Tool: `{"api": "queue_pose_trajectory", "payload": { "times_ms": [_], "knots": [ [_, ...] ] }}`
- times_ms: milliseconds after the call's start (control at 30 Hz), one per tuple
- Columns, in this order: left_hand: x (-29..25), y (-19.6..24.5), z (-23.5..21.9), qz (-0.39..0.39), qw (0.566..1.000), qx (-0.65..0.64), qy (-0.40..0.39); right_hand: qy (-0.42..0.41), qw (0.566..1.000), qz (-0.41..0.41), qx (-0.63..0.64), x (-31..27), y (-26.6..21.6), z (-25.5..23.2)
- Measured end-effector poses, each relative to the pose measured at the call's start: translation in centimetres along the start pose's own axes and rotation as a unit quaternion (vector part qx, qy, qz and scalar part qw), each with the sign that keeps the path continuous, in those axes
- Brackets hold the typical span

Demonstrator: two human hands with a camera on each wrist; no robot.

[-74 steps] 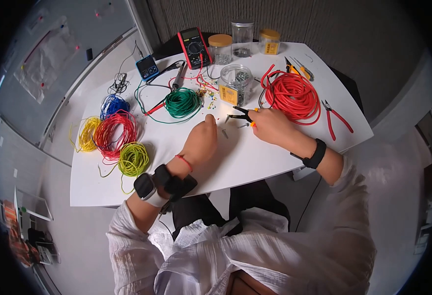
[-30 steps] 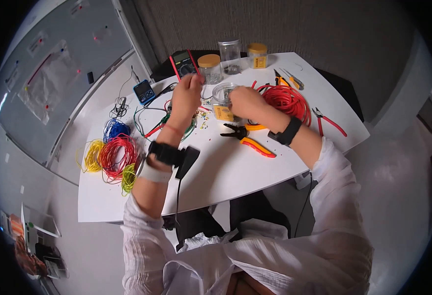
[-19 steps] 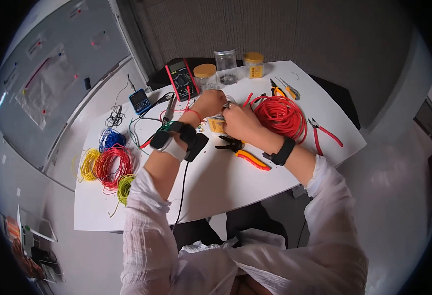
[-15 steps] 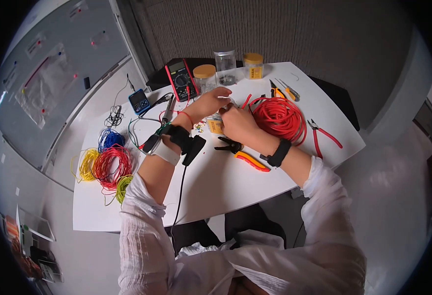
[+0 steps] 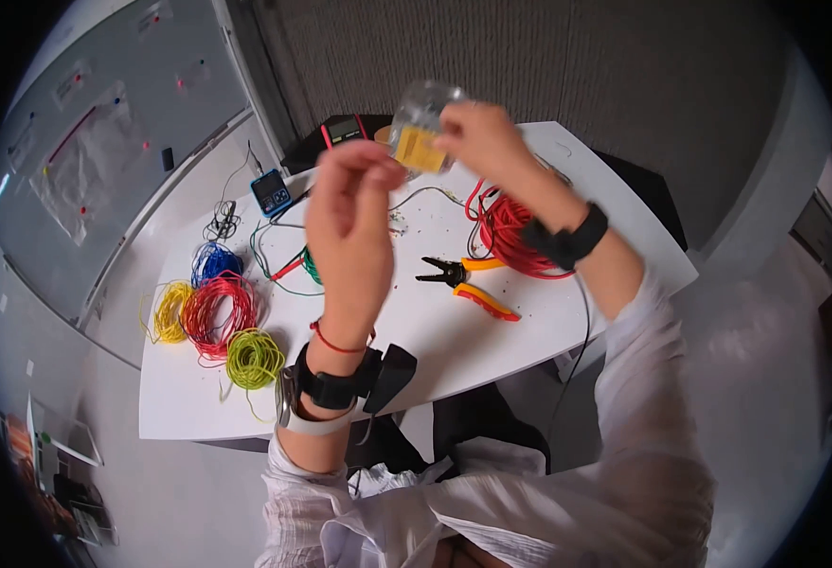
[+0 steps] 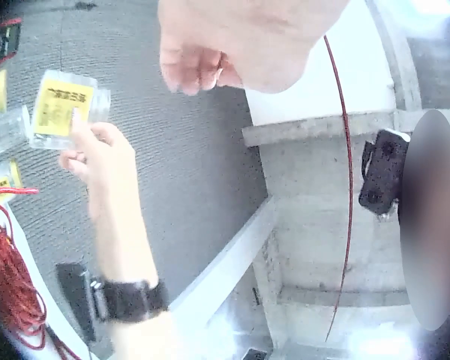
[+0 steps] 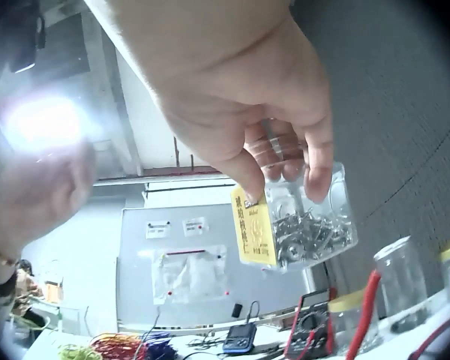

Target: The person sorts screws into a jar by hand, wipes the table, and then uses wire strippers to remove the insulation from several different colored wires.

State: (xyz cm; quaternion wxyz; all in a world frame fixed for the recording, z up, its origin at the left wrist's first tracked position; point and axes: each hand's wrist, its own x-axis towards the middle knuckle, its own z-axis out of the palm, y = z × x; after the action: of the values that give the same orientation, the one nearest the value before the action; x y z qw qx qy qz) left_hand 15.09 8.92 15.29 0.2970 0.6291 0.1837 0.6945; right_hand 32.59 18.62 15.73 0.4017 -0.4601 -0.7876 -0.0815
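My right hand [image 5: 487,142] grips a clear plastic jar [image 7: 315,232] by its upper part and holds it raised over the back of the table. Small metal screws show through its wall in the right wrist view, and a yellow label [image 5: 420,150] covers one side. My left hand [image 5: 351,227] is raised beside the jar, fingers loosely bent, thumb apart from them; nothing shows between them in the head view. Below the hands, wire strippers [image 5: 449,274] with orange handles lie spread on the white table [image 5: 416,350].
A coil of red cable [image 5: 515,237] lies right of the wire strippers. Blue [image 5: 215,262], yellow [image 5: 171,312], red [image 5: 217,317] and green-yellow [image 5: 255,360] wire coils sit at left. A blue-framed meter [image 5: 270,192], a multimeter [image 7: 312,322] and further jars [image 7: 400,274] stand behind.
My right hand has let go of the wire strippers, taken hold of the jar and lifted it off the table. My left hand has gone to the jar, then drawn back and up.
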Motion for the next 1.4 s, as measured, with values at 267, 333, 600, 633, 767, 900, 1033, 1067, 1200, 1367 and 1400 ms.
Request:
{"api": "queue_pose_trajectory", "payload": {
  "times_ms": [267, 333, 600, 633, 767, 900, 1033, 1067, 1200, 1367, 1400],
  "knots": [
    [-5.6, -0.3, 0.5, -0.220, 0.907, 0.124, -0.337, -0.091, 0.987, 0.095, -0.087, 1.3, 10.7, 0.9],
    [-6.8, 0.1, 0.0, -0.235, 0.865, 0.107, -0.431, -0.167, 0.967, 0.166, -0.094, 1.1, 12.0, 1.3],
    [-11.5, 1.9, -6.1, -0.192, 0.825, 0.199, -0.493, -0.196, 0.946, 0.258, -0.030, 1.5, 15.6, 3.9],
    [-12.3, 1.8, -7.1, -0.190, 0.815, 0.254, -0.484, -0.207, 0.942, 0.264, -0.023, 1.5, 16.0, 4.5],
    [-15.0, 1.8, -10.1, -0.121, 0.849, 0.333, -0.393, -0.249, 0.931, 0.266, -0.029, 1.7, 16.2, 5.3],
    [-17.1, 0.4, -12.3, -0.060, 0.860, 0.411, -0.297, -0.234, 0.937, 0.257, -0.034, 1.5, 17.5, 6.6],
    [-18.1, -0.4, -12.7, -0.022, 0.851, 0.466, -0.242, -0.227, 0.937, 0.259, -0.060, 1.9, 17.9, 7.4],
    [-18.2, -0.6, -12.5, -0.008, 0.844, 0.488, -0.223, -0.225, 0.935, 0.267, -0.062, 2.0, 17.9, 7.5],
    [-18.5, -0.9, -11.9, -0.004, 0.846, 0.502, -0.183, -0.230, 0.929, 0.261, -0.125, 2.2, 18.1, 8.4],
    [-18.5, -1.0, -11.9, 0.014, 0.839, 0.512, -0.183, -0.217, 0.940, 0.212, -0.157, 1.2, 19.5, 9.7],
    [-18.6, -1.0, -11.9, 0.012, 0.840, 0.510, -0.184, -0.220, 0.939, 0.214, -0.157, 1.2, 19.0, 9.4]
  ]
}}
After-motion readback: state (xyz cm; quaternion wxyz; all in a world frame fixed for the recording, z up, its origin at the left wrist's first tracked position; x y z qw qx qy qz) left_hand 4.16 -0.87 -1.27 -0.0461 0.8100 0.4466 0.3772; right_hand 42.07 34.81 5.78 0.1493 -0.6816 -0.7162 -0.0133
